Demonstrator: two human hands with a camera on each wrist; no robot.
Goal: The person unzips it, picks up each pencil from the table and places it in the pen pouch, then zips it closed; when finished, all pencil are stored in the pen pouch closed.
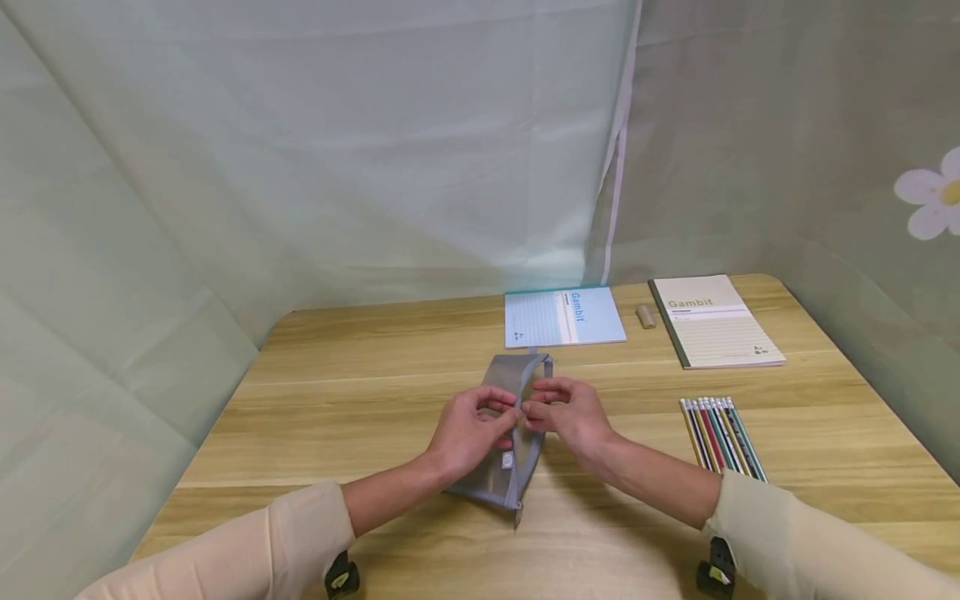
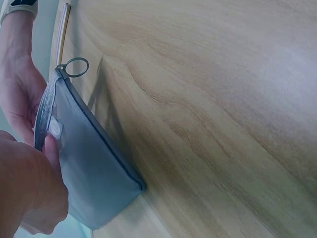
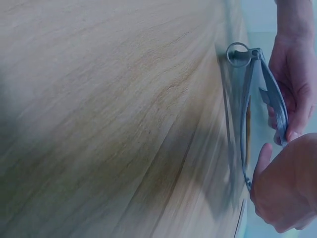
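Note:
A grey translucent zip pencil case lies on the table in front of me, its zipped mouth spread apart. My left hand pinches the left edge of that mouth between thumb and fingers, near a small white label. On the opposite edge, my right hand grips with curled fingers, its fingertips over the opening and close to the left thumb. A ring-shaped zipper pull hangs at the near end of the case. In the right wrist view, the two zipper edges stand apart.
Several pencils lie side by side right of the case, partly behind my right sleeve. Farther back are a blue notebook, a small brownish cylindrical object and a cream notebook. Curtains surround the wooden table.

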